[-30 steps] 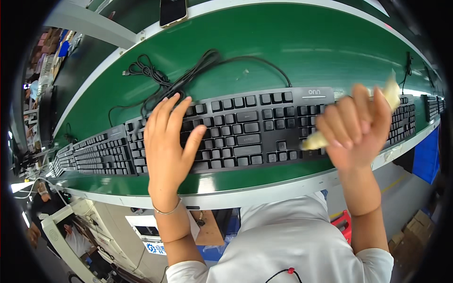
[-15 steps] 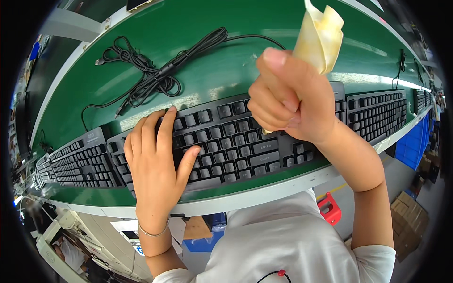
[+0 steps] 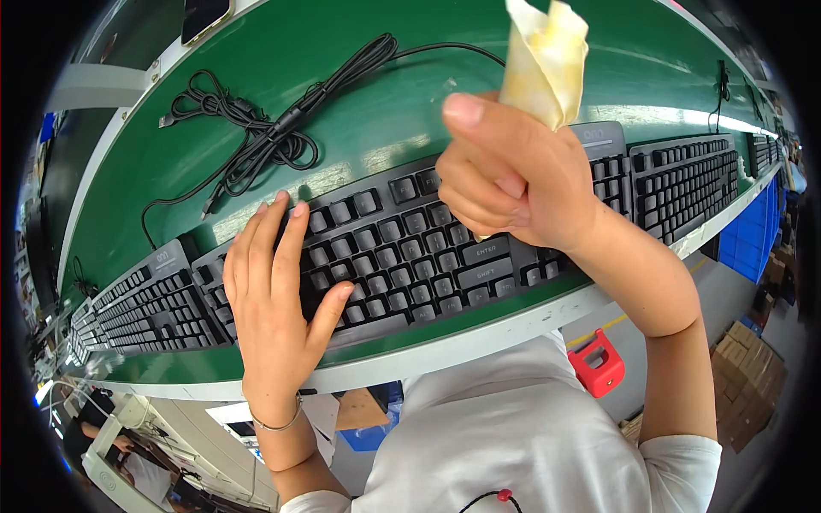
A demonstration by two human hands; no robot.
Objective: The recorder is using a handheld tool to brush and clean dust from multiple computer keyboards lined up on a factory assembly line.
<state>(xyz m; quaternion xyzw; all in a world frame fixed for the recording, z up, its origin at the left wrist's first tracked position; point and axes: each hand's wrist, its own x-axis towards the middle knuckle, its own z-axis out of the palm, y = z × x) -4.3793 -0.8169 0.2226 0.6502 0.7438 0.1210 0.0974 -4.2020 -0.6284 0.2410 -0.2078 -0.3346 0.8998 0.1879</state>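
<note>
A black keyboard (image 3: 402, 278) lies across the front of the green bench before me. My left hand (image 3: 278, 299) rests on its left part, palm down, fingers stretched and thumb held out to the side; nothing is in it. Above the keyboard's right part, my right hand (image 3: 522, 184) is closed in a fist round a pale yellow, rolled, paper-like wrap (image 3: 546, 73). The wide, folded end of the wrap sticks up beyond the fist, and a small pale tip shows under the fingers. What lies inside the roll is hidden. The fist covers some of the keys.
Black bundled cable (image 3: 274, 137) lies behind the keyboard on the green bench (image 3: 453, 111). More keyboards stand in line at the left (image 3: 154, 299) and right (image 3: 684, 188). A phone (image 3: 205, 19) lies at the far left edge. Below the bench are a red object (image 3: 596, 363) and a blue bin (image 3: 748, 231).
The whole view has shifted slightly. My right fist with the yellow wrap has moved a little left over the keyboard. My left hand stays on the keys, much as before.
</note>
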